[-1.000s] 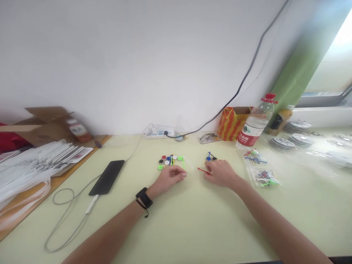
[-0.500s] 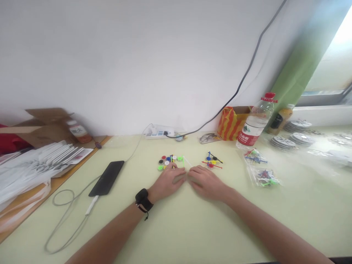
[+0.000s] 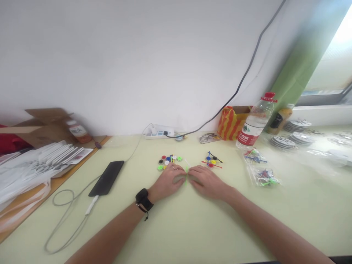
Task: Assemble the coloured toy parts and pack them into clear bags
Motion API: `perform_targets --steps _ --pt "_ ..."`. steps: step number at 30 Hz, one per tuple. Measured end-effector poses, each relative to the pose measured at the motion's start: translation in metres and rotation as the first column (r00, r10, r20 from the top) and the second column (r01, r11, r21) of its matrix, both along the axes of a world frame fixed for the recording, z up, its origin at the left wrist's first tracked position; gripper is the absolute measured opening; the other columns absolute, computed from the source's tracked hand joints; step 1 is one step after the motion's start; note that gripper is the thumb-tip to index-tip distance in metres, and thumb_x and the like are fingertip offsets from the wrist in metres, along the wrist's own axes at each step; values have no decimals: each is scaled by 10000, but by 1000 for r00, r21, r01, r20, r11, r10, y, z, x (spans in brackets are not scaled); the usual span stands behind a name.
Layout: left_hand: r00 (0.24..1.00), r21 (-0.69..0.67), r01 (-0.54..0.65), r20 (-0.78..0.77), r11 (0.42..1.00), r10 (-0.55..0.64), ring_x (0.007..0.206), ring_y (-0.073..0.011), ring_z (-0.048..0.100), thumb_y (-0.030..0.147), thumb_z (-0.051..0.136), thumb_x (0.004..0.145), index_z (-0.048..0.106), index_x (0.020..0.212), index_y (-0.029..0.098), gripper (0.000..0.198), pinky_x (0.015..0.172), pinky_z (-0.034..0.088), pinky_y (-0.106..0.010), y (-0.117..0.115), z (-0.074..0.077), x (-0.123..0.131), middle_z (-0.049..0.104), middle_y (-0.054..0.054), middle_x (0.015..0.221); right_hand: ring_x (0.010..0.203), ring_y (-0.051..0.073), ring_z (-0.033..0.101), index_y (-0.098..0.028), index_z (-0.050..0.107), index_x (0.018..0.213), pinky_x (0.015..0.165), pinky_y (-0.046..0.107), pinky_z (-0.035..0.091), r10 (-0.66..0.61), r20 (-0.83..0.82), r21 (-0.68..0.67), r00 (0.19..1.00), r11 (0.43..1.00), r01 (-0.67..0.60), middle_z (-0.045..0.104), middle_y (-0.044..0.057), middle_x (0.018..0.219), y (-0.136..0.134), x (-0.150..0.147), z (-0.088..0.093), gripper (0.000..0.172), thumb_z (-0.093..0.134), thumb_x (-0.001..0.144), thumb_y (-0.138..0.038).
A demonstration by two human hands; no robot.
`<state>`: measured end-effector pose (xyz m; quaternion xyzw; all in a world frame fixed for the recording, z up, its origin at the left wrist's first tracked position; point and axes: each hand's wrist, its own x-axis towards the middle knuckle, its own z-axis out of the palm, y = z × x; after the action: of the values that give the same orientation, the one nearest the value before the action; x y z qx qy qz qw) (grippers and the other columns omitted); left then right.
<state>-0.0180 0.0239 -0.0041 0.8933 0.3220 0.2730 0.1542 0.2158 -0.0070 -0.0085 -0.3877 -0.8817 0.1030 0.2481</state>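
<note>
A thin bright green plastic arrow [image 3: 186,179] points away from me between my two hands, pinched at its middle by the fingertips from both sides. My left hand [image 3: 168,182], with a black watch on its wrist, is closed with thumb and fingers together. Opposite it my right hand [image 3: 206,182] is closed in the same way; its fingertips hide part of the arrow. Just beyond my hands lies a white arrow [image 3: 187,162]. Small round coloured discs [image 3: 163,157] sit past my left hand. Finished-looking spinners with coloured arrows [image 3: 215,159] lie past my right hand.
Clear bags of spinner parts [image 3: 265,177] lie at right, by a large water bottle [image 3: 253,123] and stacks of discs [image 3: 283,142]. On the left are a charging phone [image 3: 106,178] and a plastic-wrapped pile [image 3: 49,165]. A power strip [image 3: 159,133] stands against the wall.
The green arrow has come nearer and turned, now lying between my fingertips with its near end showing towards me. My hands have barely shifted.
</note>
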Motion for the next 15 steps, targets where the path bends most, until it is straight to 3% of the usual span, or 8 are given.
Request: perform_targets --steps 4,9,15 --pt "1000 -34 29 -8 999 -30 1091 -244 544 251 661 922 710 1170 302 258 1026 441 -438 -2 1 0 668 -40 1177 1107 247 626 -210 607 1120 960 405 474 -15 8 -1 1000 1000 15 701 90 1130 0 0 -2 203 514 958 -131" --pt "998 -65 57 -20 996 -58 1081 -236 541 252 637 942 752 992 281 128 1016 441 -424 -2 2 -1 667 -39 1129 1087 250 631 -207 585 1149 916 391 468 -121 42 -25 992 992 122 694 86 1149 2 1 -5 266 496 927 -90" --pt "995 -59 77 -56 995 -80 1061 -236 538 235 623 946 741 1077 300 187 1014 442 -438 -5 4 1 661 -39 1153 1101 247 623 -216 566 1216 916 380 456 -137 56 -20 989 990 138 689 80 1174 2 2 -4 289 506 946 -132"
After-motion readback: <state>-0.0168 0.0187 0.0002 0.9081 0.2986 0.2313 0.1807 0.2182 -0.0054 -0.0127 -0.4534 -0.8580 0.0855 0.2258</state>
